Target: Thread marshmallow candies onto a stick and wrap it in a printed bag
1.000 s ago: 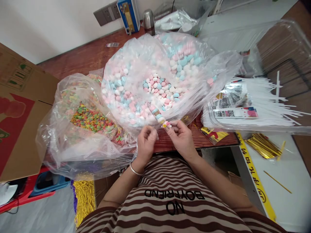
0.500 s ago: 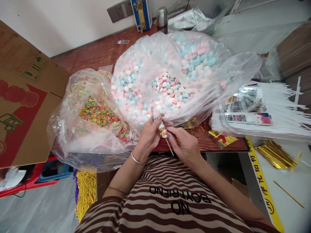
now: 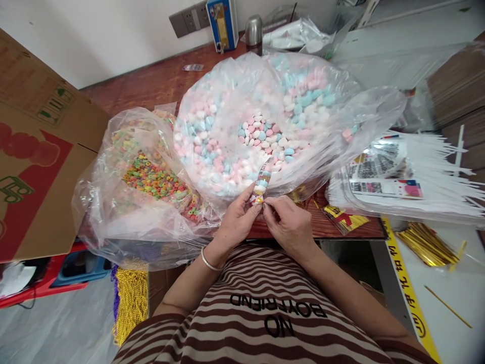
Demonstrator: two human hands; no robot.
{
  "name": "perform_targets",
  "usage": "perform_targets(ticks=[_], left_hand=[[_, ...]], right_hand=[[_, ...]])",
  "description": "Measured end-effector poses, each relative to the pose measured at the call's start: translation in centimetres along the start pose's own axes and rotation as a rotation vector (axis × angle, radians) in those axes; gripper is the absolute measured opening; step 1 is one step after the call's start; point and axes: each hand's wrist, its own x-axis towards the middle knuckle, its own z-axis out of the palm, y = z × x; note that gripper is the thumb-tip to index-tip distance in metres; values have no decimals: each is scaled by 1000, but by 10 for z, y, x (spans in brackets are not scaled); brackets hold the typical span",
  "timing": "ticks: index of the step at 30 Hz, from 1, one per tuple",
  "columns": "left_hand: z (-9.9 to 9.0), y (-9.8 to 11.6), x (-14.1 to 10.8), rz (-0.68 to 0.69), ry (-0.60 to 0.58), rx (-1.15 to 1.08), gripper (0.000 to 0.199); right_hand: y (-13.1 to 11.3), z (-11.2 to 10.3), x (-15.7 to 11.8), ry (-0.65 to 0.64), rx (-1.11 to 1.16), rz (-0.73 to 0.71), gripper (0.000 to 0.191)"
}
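Fingers (image 3: 254, 201) of both our hands now pinch the base of the candy skewer (image 3: 261, 182), which has turned upright before the candy bag (image 3: 235, 91).

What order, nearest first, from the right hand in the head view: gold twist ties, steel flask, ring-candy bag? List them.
From the right hand:
1. Ring-candy bag, to its left on the table.
2. Gold twist ties, far to its right.
3. Steel flask, at the table's back edge.

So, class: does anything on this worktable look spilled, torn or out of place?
Nothing stands out. Both hands, left hand and right hand, pinch the candy skewer upright. The pastel candy bag and ring cereal bag hold their contents; nothing looks spilled.
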Motion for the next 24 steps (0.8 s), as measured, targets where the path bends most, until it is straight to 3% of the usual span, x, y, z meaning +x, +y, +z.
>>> perform_targets(ticks=[7, 12, 15, 17, 21, 24], left_hand=[[6, -11, 2, 102, 85, 164, 34], [10, -22, 4, 89, 129, 63, 33], [10, -25, 9, 26, 154, -94, 23], [11, -25, 13, 24, 193, -209, 21], [18, -23, 16, 5, 273, -370, 31], [21, -20, 14, -56, 225, -424, 37]], right_hand=[[3, 1, 6, -25, -107, -206, 28], [11, 6, 7, -55, -8, -188, 28], [13, 6, 4, -53, 62, -86, 25], [10, 5, 0, -85, 170, 70, 21], [-4, 5, -15, -308, 539, 365, 23], [-7, 8, -23, -322, 663, 433, 29]])
